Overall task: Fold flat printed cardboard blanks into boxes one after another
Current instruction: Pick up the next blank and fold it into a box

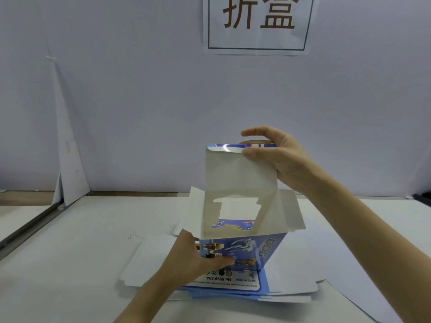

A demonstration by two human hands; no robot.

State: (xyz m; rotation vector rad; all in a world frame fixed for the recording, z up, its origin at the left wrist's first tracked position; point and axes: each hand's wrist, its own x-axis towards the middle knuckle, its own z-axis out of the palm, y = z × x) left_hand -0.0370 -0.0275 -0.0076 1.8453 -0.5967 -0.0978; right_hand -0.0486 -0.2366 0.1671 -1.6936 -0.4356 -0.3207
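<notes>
On my feed the half-formed box point(240, 173) stands open in the middle of the view, over the spread of flat blanks point(291, 287) that lie on the white table point(70, 264); I cannot tell whether its lower edge rests on them or is held just above. The left hand point(198, 255) grips the box at its near left corner, thumb laid across the blue printed front and the fingers wrapped round the side out of my sight. The right hand point(277, 157) holds the top of the tall rear panel, thumb pressed on the plain white inner face, fingers curved over behind the glossy blue top strip. That rear panel has a window cut into it, and through it I see the table and a scrap of blue print. Two plain white side flaps splay outward, one left point(196, 206) and one right point(291, 213). The front print reads upside down to me: "DOG" in large letters, and lower on a white band "No 5599-20A" and "MADE IN CHINA", with a line of smaller type I cannot read. On the pale wall point(140, 101) behind hangs a white sign point(256, 40) with a thin dark border and two big brown characters, 折盒. At far left a folded white sheet point(67, 159) leans upright against the wall, beside a metal rail point(30, 226) along the table's edge.
</notes>
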